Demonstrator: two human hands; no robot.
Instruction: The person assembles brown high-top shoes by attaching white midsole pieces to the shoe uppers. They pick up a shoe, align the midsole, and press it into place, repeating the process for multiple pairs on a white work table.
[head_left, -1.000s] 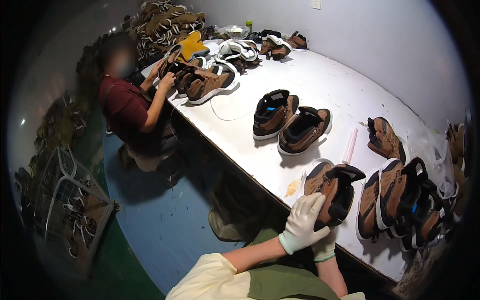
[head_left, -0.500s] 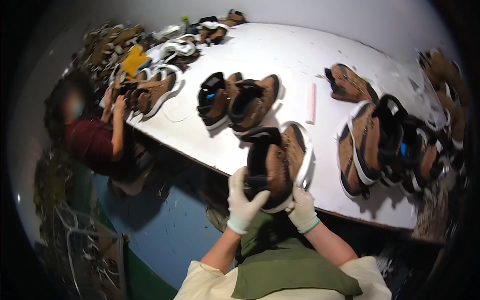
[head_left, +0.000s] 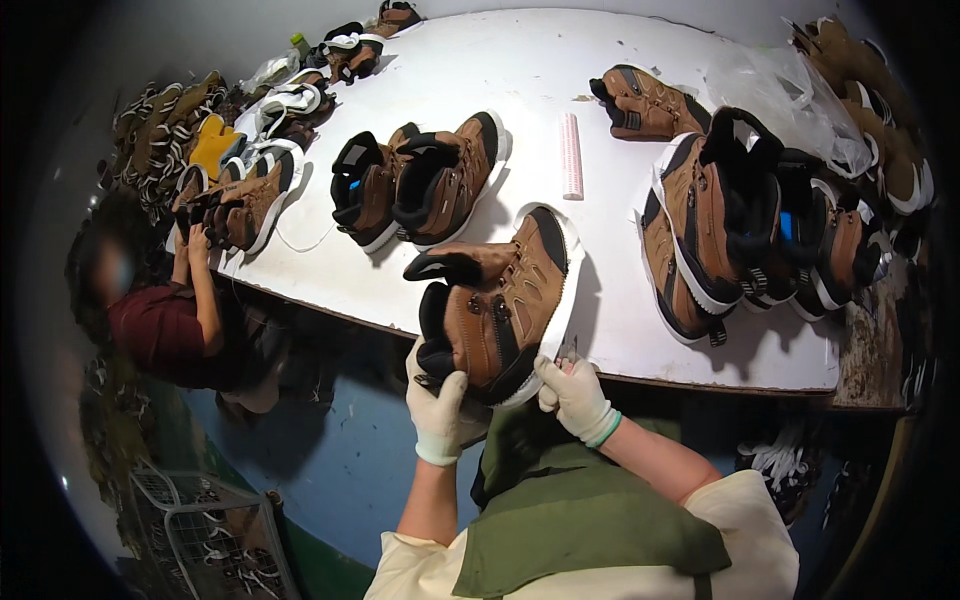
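A brown and black lace-up hiking boot (head_left: 502, 315) with a white sole is tilted in front of me, toe pointing away, at the table's near edge. My left hand (head_left: 433, 400), in a white knit glove, is closed round the boot's heel, thumb on its near side. My right hand (head_left: 575, 397), gloved too, is curled shut against the sole's edge near the heel. A small thin thing sticks out above its fingers, too small to name.
On the white table (head_left: 480, 75) stand a pair of boots (head_left: 440, 185), a pink-and-white strip (head_left: 571, 158), a lone boot (head_left: 650, 103) and a boot cluster (head_left: 735, 215). A plastic bag (head_left: 790, 95) lies right. At left, a co-worker (head_left: 165, 325) handles boots (head_left: 250, 205).
The boot has turned so that its laced side and white sole show more. My right hand has shifted along the sole's edge, its fingers curled tighter. The whole view has swung.
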